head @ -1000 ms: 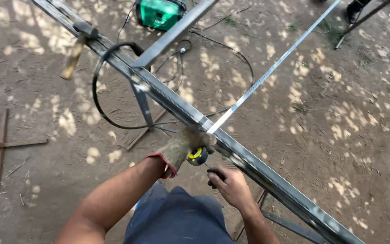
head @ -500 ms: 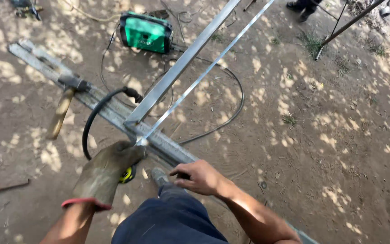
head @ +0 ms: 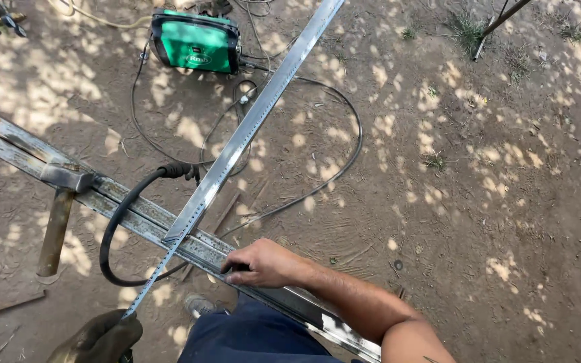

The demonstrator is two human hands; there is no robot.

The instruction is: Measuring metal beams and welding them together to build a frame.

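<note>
Hammer (head: 58, 208): lies across the long steel frame rail (head: 8, 144), head on the metal, handle hanging toward the dirt.
Left hand (head: 99, 338): gloved, fist closed around the near end of a thin metal tape (head: 163, 267).
Flat perforated bar (head: 250, 124): runs diagonally from the rail toward the green welding machine (head: 196, 42).
Right hand (head: 260, 263): bare, fingers curled, pressing on the rail.

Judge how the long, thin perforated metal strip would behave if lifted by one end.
The perforated strip is long, thin and narrow, so it would probably sag and wobble. It looks light for its length. Its bare metal edges could slip or cut, perhaps why the left hand, gripping its near end, is gloved.
</note>
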